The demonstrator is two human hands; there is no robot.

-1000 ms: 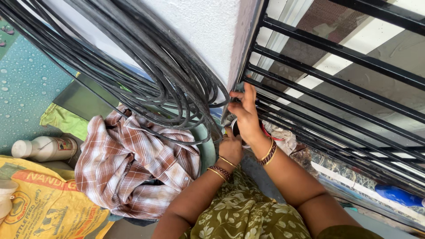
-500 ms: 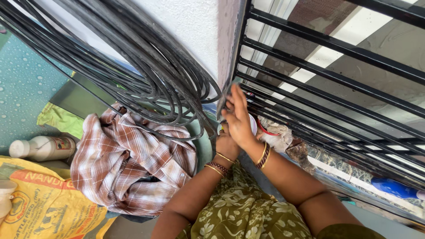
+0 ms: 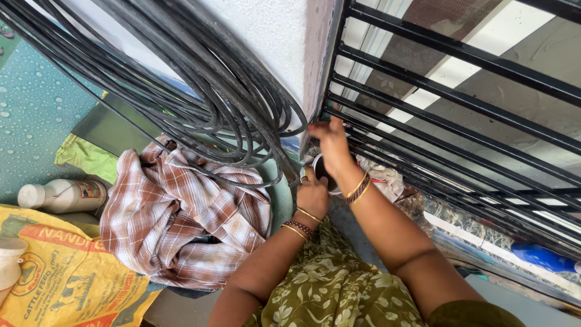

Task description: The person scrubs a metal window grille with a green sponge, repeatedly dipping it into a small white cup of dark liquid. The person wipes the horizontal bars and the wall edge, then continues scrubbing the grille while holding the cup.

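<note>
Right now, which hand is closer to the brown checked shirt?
Left. The left hand is just right of the checked shirt, holding a small cup; the right hand reaches farther, to the black grille.

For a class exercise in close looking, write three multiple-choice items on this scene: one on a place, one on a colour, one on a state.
1. Where does the white plastic bottle lie?
A. Left of the brown checked cloth
B. On the black metal grille
C. In a hand

2. What colour is the coiled cable?
A. Red
B. Black
C. Yellow

3. What is the left hand doing?
A. Hanging free
B. Gripping the small round cup
C. Lifting the cloth

Answers: A, it lies on its side beside the cloth; B, every loop is black; B, the fingers wrap the cup while the right hand reaches the grille.
</note>
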